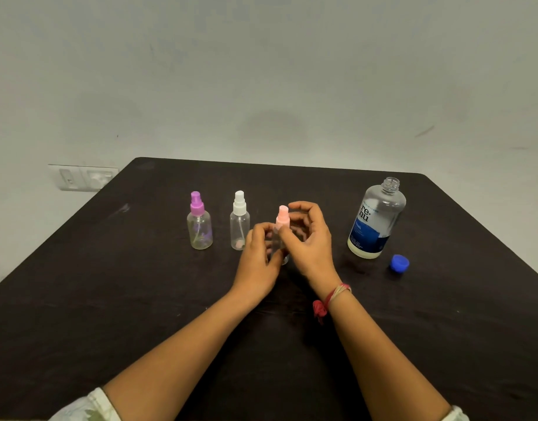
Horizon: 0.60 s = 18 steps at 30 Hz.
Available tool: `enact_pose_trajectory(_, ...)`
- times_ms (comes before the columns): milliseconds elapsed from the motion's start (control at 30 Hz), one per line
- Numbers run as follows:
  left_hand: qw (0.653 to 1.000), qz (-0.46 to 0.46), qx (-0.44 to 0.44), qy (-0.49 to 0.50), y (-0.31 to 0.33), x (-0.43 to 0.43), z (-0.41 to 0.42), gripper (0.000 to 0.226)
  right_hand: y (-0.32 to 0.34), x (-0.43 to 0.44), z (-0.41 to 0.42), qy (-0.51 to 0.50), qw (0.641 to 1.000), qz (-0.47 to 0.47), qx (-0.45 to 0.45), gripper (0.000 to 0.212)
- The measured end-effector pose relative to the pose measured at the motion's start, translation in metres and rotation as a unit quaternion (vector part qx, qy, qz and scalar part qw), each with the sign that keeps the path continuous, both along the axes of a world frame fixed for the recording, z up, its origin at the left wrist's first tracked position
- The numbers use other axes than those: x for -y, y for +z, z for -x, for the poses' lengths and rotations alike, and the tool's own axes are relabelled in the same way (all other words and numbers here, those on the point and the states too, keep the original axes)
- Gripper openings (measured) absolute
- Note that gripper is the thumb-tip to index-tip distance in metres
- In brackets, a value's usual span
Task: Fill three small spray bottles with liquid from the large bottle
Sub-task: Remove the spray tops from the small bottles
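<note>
Left hand [257,262] grips pink-capped spray bottle [277,247], right hand [310,244] pinches its sprayer [282,216], beside uncapped "renu" bottle [374,220].

Plain indoor room, dark table [109,268], bare grey wall [261,71], wall socket [83,177]

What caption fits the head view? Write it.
Left hand holds pink spray bottle, right hand pinches its cap; renu bottle uncapped.

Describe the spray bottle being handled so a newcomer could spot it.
On the dark table, look left of the large open bottle. The pink-topped bottle is the nearest sprayer, between the left hand and right hand; its neighbours carry a purple top and a white top.
</note>
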<state>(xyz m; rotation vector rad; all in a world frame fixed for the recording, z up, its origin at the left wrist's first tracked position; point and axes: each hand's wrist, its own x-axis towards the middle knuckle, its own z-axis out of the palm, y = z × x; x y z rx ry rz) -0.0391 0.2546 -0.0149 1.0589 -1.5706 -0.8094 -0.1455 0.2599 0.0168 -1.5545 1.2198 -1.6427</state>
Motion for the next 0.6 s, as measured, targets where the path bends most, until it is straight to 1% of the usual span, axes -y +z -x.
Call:
enact_pose_trajectory(67, 1.0, 0.005, 0.006, 0.0, -0.0001, -0.0002, 0.0002, 0.033, -0.0004, -0.0003, -0.0009, 0.023, 1.0, -0.004, 0.003, 0.028)
enact_pose_trajectory(133, 1.0, 0.009, 0.024, 0.006, -0.0008, -0.0003, -0.0003, 0.033, -0.0012, -0.0011, -0.0031, 0.036, 0.999, -0.009, -0.006, 0.034)
enact_pose_trajectory(200, 0.999, 0.016, 0.046, 0.015, -0.0016, -0.0005, -0.0011, 0.034, -0.0026, -0.0007, -0.0046, 0.021, 1.0, -0.003, -0.02, 0.04)
enact_pose_trajectory(267, 0.999, 0.012, 0.042, 0.009, -0.0021, 0.0001, -0.0015, 0.036, -0.0026, 0.0011, -0.0035, 0.006, 1.0, 0.003, -0.017, 0.042)
enact_pose_trajectory(433, 1.0, 0.002, 0.013, -0.005, -0.0012, 0.0002, -0.0004, 0.034, 0.0005, 0.0008, 0.0009, 0.028, 0.999, -0.013, 0.009, 0.044)
enact_pose_trajectory(500, 1.0, 0.003, 0.009, -0.008, -0.0008, 0.0, -0.0003, 0.033, -0.0002, 0.0005, 0.0008, 0.044, 0.999, -0.018, -0.01, 0.044)
enact_pose_trajectory(600, 1.0, 0.01, 0.022, -0.001, -0.002, 0.0005, -0.0006, 0.034, -0.0013, 0.0002, -0.001, 0.046, 0.998, -0.024, -0.034, 0.052)
